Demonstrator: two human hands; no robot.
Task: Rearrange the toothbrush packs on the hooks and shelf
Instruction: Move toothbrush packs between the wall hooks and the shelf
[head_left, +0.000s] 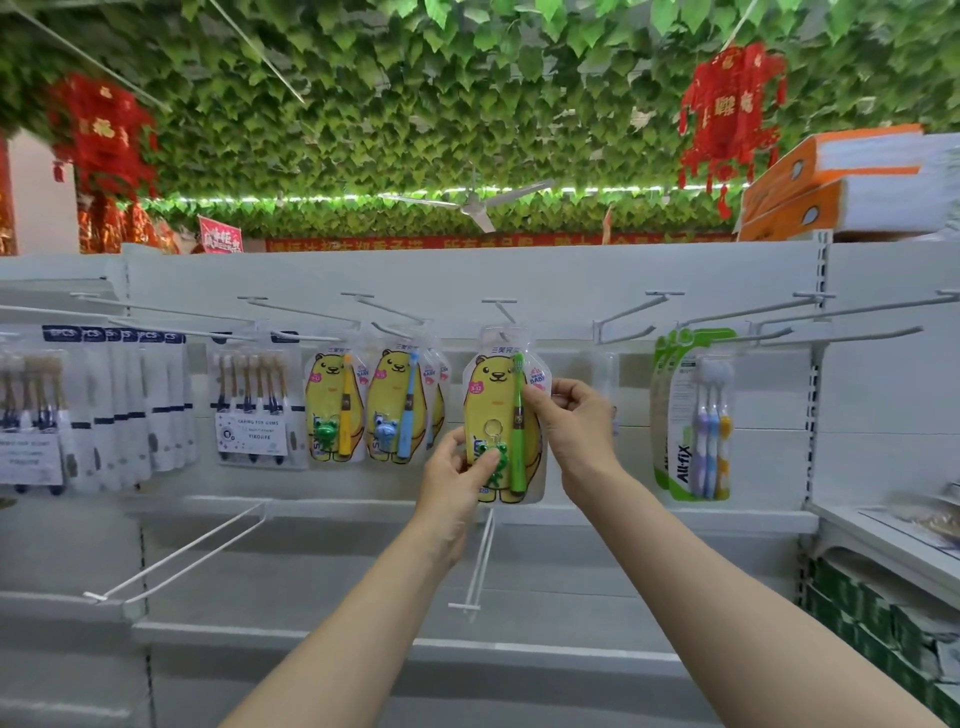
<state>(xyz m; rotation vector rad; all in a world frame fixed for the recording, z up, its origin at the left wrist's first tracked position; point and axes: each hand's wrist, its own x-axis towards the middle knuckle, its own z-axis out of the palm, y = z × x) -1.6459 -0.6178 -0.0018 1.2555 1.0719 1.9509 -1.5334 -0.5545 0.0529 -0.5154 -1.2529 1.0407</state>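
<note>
Step in hand: hanging or straightening one bear pack (488, 395), the one with the green brush and frog keyring, at centre frame. Both hands are on it. The left hand (457, 467) has a narrow pinch grip on the pack's lower left edge, thumb by the frog. The right hand (571, 415) has a narrow pinch grip on the right edge, fingertips beside the brush. The pack's top sits right at the centre hook (501, 312); I cannot tell whether the hole is threaded on the wire or just held up to it.

Two more bear packs hang left of centre, the yellow-brush pack (332, 410) and the blue-brush pack (400, 405), with others behind the latter. The All-fix packs (696, 415) hang at right. A bare hook (623, 332) is between the held pack and those. Multi-brush packs fill the far left. Lower hooks (478, 561) below the hands carry nothing.

Judgement: early to mid task. The next move calls for checking that the hole is seated, sliding the pack back along the wire, keeping it square and face-out, then letting go with both hands. Risk: a thin blister pack twists or slips off the hook tip.
</note>
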